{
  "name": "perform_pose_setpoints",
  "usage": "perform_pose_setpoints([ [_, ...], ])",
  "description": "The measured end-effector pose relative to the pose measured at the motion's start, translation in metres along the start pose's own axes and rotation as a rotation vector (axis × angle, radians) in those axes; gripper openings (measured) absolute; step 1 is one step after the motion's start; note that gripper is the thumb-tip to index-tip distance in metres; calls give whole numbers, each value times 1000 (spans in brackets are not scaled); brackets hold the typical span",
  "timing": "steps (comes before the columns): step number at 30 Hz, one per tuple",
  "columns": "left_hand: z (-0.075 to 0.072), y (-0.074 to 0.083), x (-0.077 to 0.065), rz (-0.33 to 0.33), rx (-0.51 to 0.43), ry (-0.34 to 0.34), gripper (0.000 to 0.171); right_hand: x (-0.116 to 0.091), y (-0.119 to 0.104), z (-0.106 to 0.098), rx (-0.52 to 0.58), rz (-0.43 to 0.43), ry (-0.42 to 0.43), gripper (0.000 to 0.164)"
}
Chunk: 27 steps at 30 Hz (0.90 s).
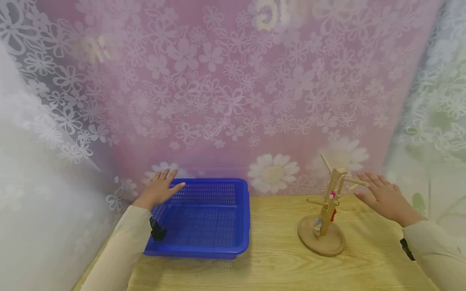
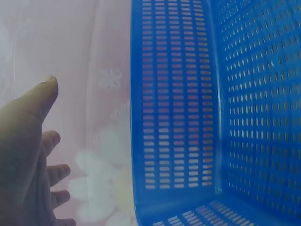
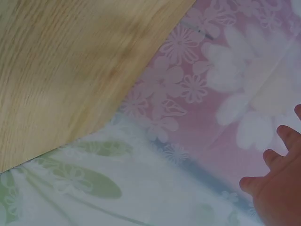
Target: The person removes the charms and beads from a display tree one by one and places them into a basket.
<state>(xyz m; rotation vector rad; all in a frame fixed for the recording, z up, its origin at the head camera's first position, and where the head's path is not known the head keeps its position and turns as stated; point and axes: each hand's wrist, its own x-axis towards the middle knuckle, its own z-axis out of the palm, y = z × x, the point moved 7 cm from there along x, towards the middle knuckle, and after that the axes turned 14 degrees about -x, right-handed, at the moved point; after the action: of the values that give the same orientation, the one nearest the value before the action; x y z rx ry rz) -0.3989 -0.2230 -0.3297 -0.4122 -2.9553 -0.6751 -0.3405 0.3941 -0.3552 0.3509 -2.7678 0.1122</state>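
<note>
My left hand [image 1: 158, 190] hovers over the far left corner of a blue plastic basket [image 1: 243, 238], its fingers spread and nothing in them. In the left wrist view the basket's slotted wall [image 2: 176, 103] lies to the right, apart from the thumb and fingertips. On the other side, my right hand [image 1: 386, 198] is held out with straight fingers, just right of a wooden stand [image 1: 329, 206] with pegs and a round base. Small trinkets hang on the stand, among them a red one [image 1: 333, 215] and a pink one [image 1: 333, 195]. Whether the right fingertips touch a peg, I cannot tell.
A wood-grain table [image 1: 273, 258] carries the basket and the stand. Behind it hangs a pink floral curtain [image 1: 218, 101], with pale sheets at the left and right [image 1: 433, 169]. Each wrist wears a black strap device [image 1: 157, 230].
</note>
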Motion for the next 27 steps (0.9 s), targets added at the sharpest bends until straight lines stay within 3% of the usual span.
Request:
perform_pose_setpoints([
  [8,5,22,1,63,-41,-7,75,2,-9,-5,11,-25,54,68],
  [16,9,47,1,117,-85,27,74,-5,-9,-13,179,-86,138,64],
  [27,20,81,-4,168,-189,44,74,-8,-11,-15,335,-68,132,63],
])
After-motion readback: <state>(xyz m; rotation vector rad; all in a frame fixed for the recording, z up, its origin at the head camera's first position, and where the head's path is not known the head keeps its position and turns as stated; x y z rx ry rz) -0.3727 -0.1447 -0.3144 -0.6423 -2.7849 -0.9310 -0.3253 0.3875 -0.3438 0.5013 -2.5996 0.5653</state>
